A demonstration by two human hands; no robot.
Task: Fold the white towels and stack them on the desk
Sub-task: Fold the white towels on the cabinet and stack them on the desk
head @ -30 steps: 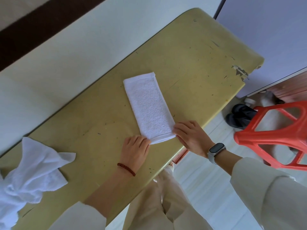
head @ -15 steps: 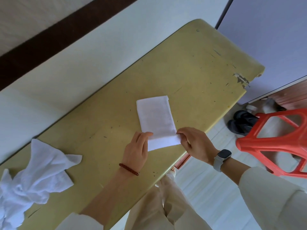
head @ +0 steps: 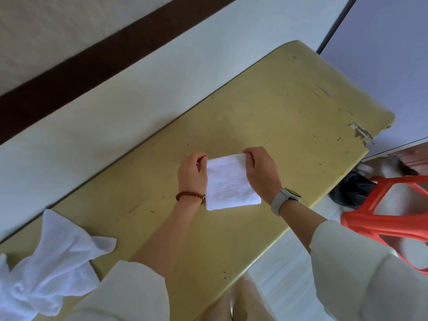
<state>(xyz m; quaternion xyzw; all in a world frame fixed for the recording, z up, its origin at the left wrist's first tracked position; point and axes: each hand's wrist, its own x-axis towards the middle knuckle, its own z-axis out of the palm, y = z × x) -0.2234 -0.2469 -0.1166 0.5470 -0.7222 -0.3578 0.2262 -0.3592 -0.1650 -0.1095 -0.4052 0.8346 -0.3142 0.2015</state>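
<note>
A small white towel (head: 229,183) lies folded into a near-square on the yellow desk (head: 289,107), about mid-desk. My left hand (head: 192,172) pinches its far left corner, and my right hand (head: 260,167) pinches its far right corner; both rest on the towel's far edge. A heap of crumpled white towels (head: 51,267) sits at the desk's left end, well apart from both hands.
A pale wall runs along the desk's far edge. The desk's right end has a chipped corner (head: 361,133). A red plastic stool (head: 393,216) stands on the floor to the right, with dark shoes (head: 349,188) beyond it. My legs are below the near edge.
The towel was a long strip; both hands lifted its near end and carried it over to the far end, halving it. The hands now sit at the far corners.
</note>
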